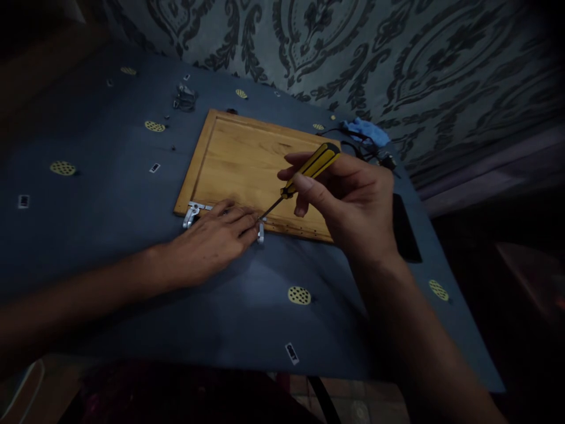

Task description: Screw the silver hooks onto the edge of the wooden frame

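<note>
A wooden cabinet door panel (247, 153) lies flat on the table. Along its near edge sit two metal hinges, the left hinge (189, 215) in plain view and the right hinge (261, 233) partly covered by fingers. My left hand (220, 235) rests palm down across that edge between them, fingers stretched out, fingertips against the right hinge. Pinched in my right hand (353, 194) is a yellow and black screwdriver (315, 165), tilted down to the left. Its tip meets the right hinge beside my left fingertips; any screw there is too small to make out.
A blue cloth (368, 131) and a dark cable (362, 150) lie at the back right. Clear packaging or small hardware (185, 97) sits at the back left. A flat black object (406, 229) is right of my right wrist. The patterned wall (309, 41) bounds the table's far side.
</note>
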Motion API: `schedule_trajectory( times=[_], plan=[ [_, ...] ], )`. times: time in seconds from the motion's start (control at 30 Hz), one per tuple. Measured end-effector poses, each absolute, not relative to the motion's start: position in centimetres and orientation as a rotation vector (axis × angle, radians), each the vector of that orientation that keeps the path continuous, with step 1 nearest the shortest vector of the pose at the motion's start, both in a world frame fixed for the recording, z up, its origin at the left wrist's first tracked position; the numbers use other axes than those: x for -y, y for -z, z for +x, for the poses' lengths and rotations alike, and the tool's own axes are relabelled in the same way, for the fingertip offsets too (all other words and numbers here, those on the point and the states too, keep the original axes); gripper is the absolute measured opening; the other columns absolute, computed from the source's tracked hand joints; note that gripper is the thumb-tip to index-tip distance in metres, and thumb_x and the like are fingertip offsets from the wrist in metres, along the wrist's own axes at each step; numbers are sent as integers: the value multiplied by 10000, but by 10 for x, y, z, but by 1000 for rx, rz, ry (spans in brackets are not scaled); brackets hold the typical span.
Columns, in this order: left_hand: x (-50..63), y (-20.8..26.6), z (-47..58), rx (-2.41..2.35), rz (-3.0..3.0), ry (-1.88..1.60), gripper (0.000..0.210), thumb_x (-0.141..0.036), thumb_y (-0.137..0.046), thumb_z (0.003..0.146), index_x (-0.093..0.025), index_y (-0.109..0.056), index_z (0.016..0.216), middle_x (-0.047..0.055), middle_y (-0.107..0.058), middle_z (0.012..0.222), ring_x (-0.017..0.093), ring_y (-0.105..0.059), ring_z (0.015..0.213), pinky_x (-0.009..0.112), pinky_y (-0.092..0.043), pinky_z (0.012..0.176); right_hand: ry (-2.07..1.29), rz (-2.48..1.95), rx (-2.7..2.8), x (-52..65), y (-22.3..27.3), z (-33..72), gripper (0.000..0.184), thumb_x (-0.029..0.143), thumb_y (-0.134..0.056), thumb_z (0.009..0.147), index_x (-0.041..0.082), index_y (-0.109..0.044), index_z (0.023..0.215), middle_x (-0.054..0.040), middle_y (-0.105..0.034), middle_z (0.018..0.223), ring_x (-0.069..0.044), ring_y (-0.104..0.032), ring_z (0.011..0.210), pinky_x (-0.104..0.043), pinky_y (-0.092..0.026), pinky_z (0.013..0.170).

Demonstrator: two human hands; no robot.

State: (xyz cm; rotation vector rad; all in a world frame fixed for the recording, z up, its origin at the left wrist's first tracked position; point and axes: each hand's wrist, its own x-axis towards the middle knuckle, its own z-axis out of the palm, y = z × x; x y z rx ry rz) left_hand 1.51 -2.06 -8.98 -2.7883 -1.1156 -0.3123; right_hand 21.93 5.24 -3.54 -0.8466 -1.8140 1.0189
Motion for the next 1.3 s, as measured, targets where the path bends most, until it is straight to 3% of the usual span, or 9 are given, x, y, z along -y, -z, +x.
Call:
schedule_trajectory(
  times=[0.2, 0.47, 0.8, 1.03, 1.3],
  plan=[
    [21, 90, 16, 1111, -2766, 300, 327, -163, -477, 1007, -92, -588, 1306, 169, -643, 1400, 268, -562, 1353, 449, -413, 1142, -967, -854, 1790, -55, 40, 216, 288, 489, -850, 784, 249, -693, 812, 38, -683, 756, -99, -585, 534, -244, -553, 471],
    [21, 91, 16, 1129, -2781, 296, 361, -157, -500, 1003, -81, -560, 1350, 167, -594, 1471, 268, -513, 1412, 443, -394, 1164, -1060, -800, 1839, -59, 37, 220, 330, 544, -817, 805, 269, -726, 962, 36, -721, 825, -104, -630, 543, -296, -612, 585],
    [21, 88, 16, 1100, -2773, 293, 351, -139, -462, 1012, -74, -573, 1338, 180, -598, 1464, 277, -529, 1398, 458, -404, 1155, -1019, -802, 1779, -57, 43, 214, 333, 531, -843, 778, 258, -655, 810, 35, -688, 791, -103, -594, 530, -270, -569, 497],
    [21, 90, 16, 1109, -2790, 352, 359, -135, -510, 988, -72, -581, 1334, 174, -624, 1426, 278, -560, 1348, 435, -386, 1153, -1081, -826, 1867, -60, 36, 220, 320, 530, -802, 825, 275, -713, 996, 24, -729, 881, -113, -647, 569, -310, -626, 603],
    [21, 89, 16, 1111, -2753, 335, 332, -158, -479, 1019, -75, -592, 1320, 167, -642, 1401, 281, -579, 1332, 439, -408, 1133, -929, -834, 1773, -56, 45, 211, 376, 590, -821, 775, 275, -617, 805, 52, -641, 740, -102, -562, 517, -271, -556, 475]
  ],
)
